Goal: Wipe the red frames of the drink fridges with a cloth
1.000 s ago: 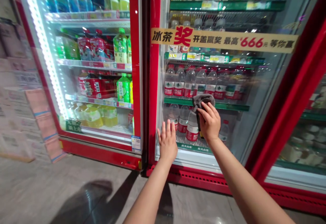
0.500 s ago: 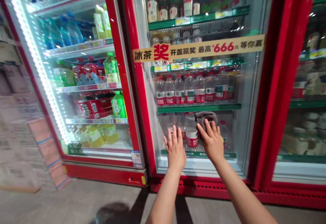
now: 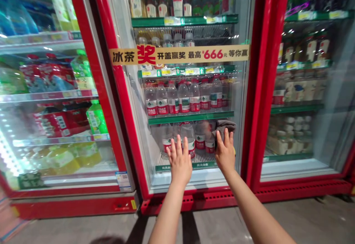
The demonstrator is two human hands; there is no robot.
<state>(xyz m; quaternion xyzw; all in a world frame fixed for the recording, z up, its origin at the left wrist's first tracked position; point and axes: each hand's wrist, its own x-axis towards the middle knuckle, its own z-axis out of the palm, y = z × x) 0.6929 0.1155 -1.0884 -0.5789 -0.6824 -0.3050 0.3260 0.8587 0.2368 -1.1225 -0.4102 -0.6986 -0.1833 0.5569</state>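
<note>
The right hand point(image 3: 225, 151) has moved the gray cloth point(image 3: 227, 124) rightward across the glass point(image 3: 203, 179).

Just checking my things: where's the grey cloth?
Head view, right of centre: the grey cloth is under the right hand against the middle glass door, just below a green shelf edge.

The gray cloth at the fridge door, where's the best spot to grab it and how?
Probably pinch the gray cloth by its bunched upper fold, coming from above or the front. That crumpled ridge sticks up past the fingers of the right hand, which covers the lower part, and the glass door seems to block the back.
</note>
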